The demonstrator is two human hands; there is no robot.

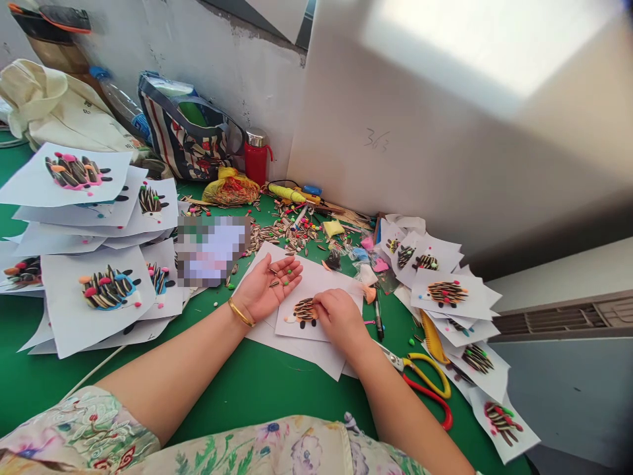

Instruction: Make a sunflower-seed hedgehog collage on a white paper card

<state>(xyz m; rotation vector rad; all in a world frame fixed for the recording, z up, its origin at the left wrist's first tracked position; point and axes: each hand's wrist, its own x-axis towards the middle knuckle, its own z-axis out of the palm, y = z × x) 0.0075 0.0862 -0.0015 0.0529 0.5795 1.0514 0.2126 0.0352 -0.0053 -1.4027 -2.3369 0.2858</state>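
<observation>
Palm up, my left hand (270, 285) is open with its fingers stretched out, and a few sunflower seeds (273, 284) and small green balls lie loose on it. My right hand (341, 320) is closed in a pinch at the right edge of a hedgehog picture (303, 310), made of striped seeds on an orange base with dark feet. Whatever is between those fingertips is hidden. The picture is on a white card (291, 330), which rests on larger white sheets (316, 359) on the green table.
Finished-looking hedgehog cards are stacked at left (54, 277) and right (420, 297). Loose seeds (271, 231), coloured balls and clay packets (366, 274) spread behind my hands. Scissors (425, 382), a pen (378, 316) and a yellow comb (434, 340) lie at right. A red flask (256, 161) stands behind.
</observation>
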